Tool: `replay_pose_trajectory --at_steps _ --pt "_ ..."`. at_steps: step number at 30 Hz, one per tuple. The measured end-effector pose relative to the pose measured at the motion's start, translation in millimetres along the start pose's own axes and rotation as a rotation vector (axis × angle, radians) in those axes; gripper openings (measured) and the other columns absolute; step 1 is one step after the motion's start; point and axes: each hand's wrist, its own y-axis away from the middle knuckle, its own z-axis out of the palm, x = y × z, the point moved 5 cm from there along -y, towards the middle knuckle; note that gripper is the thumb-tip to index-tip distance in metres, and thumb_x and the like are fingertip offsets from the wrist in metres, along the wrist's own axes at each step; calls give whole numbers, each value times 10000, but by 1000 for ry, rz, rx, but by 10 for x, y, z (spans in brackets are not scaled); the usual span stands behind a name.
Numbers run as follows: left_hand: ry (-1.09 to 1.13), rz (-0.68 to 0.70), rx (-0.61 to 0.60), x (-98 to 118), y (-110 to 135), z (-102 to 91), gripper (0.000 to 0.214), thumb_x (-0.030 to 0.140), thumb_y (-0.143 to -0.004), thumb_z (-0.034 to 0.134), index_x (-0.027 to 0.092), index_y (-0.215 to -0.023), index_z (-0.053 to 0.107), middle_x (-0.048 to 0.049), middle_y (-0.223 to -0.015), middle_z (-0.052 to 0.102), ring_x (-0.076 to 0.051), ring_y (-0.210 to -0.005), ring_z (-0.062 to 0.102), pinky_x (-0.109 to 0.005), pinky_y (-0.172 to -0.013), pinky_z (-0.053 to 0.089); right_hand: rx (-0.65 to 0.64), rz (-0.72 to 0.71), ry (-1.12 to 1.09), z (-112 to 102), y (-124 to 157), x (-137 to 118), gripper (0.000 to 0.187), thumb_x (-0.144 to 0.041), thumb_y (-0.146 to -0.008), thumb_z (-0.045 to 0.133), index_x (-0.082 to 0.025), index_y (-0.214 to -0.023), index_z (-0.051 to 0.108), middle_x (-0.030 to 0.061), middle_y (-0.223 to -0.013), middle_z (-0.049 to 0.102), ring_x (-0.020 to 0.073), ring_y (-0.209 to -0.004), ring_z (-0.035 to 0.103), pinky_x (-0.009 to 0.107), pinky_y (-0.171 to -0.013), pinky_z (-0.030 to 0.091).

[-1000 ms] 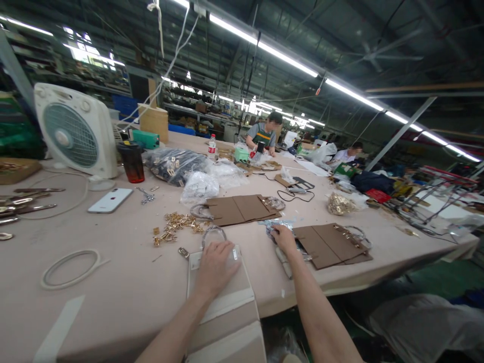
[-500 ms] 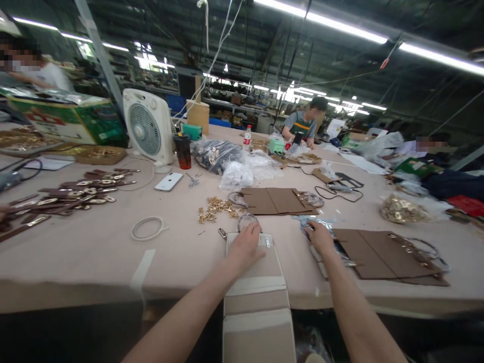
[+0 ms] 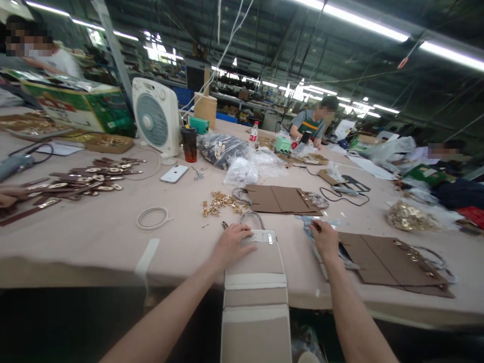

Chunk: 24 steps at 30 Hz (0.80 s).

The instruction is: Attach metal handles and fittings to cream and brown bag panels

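A long beige bag panel [image 3: 256, 333] extends from the table over its front edge, with a wrapped handle [image 3: 260, 218] at its far end. My left hand [image 3: 231, 246] lies on the panel's upper left part, fingers stretched out. Close to those fingertips is a small metal fitting [image 3: 224, 225], and a shiny metal plate [image 3: 269, 238] sits on the panel's upper right. Over crumpled blue film scraps [image 3: 307, 223], my right hand [image 3: 326, 241] has its fingers pinched together; whatever they hold is hidden. Brown bag panels [image 3: 389, 259] with handles lie right of that hand.
Gold-coloured fittings [image 3: 221, 202] are heaped beyond the panel, beside another brown bag panel [image 3: 280, 199]. A tape roll [image 3: 152, 218], phone [image 3: 174, 173], brown straps [image 3: 86, 179] and fan [image 3: 155, 118] occupy the left. Another person's hand [image 3: 11, 195] touches the straps. Co-workers sit farther back.
My left hand has slid left and down from the panel's handle end, uncovering the handle. My right hand stays by the blue scraps, its fingers slightly shifted. The whole view has turned slightly.
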Motion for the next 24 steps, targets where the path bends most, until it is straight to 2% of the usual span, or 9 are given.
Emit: replay_pose_trajectory --at_steps 2,4,6,9,12,15,20,24 --pt "-8 13 -5 -18 -2 5 351 376 -843 825 226 -1156 769 -80 -1236 715 -263 -1187 618 -452 -1073 501 104 22 -163 -58 40 -224 429 -571 -860 675 -177 -989 785 121 -959 770 241 -829 675 380 -832 526" --pt "-24 33 -9 -38 2 14 370 396 -841 825 224 -1164 772 -80 -1234 716 -263 -1181 621 -452 -1077 495 106 63 -343 -51 117 -530 472 -605 -831 714 -179 -1018 786 97 -919 773 219 -774 665 355 -763 536" --pt "-37 49 -4 -56 10 21 388 410 -841 824 227 -1178 768 -77 -1232 715 -261 -1176 621 -449 -1077 491 -1 89 -506 28 232 -897 476 -591 -812 752 -177 -1044 788 72 -851 763 197 -726 652 321 -688 529" --pt "-55 61 10 -68 20 26 399 424 -845 818 241 -1194 759 -73 -1232 710 -263 -1177 617 -450 -1070 491 -190 94 -652 187 463 -1413 408 -534 -799 788 -182 -1005 805 54 -809 756 179 -706 651 306 -684 539" --pt "-65 76 7 -63 22 29 402 422 -842 819 243 -1196 754 -76 -1227 709 -267 -1174 616 -456 -1057 496 -380 106 -693 367 692 -1743 377 -520 -827 764 -191 -1002 820 45 -782 757 170 -673 646 299 -666 542" --pt "-61 83 4 -60 17 27 408 404 -836 827 236 -1200 751 -79 -1226 709 -266 -1165 619 -451 -1049 500 -474 117 -722 487 836 -1886 394 -513 -856 726 -202 -1082 812 51 -849 779 175 -692 670 304 -682 562" --pt "-61 80 0 -67 8 27 410 376 -826 837 231 -1199 749 -67 -1221 709 -256 -1155 620 -428 -1046 498 -487 133 -736 549 902 -1903 454 -507 -873 704 -183 -1187 758 77 -943 791 194 -736 711 329 -733 596" --pt "-57 75 2 -83 13 28 404 378 -827 835 231 -1193 751 -66 -1215 711 -255 -1153 620 -430 -1043 497 -503 101 -700 532 920 -1906 390 -470 -901 666 -187 -1151 764 77 -928 784 202 -748 709 338 -739 592"
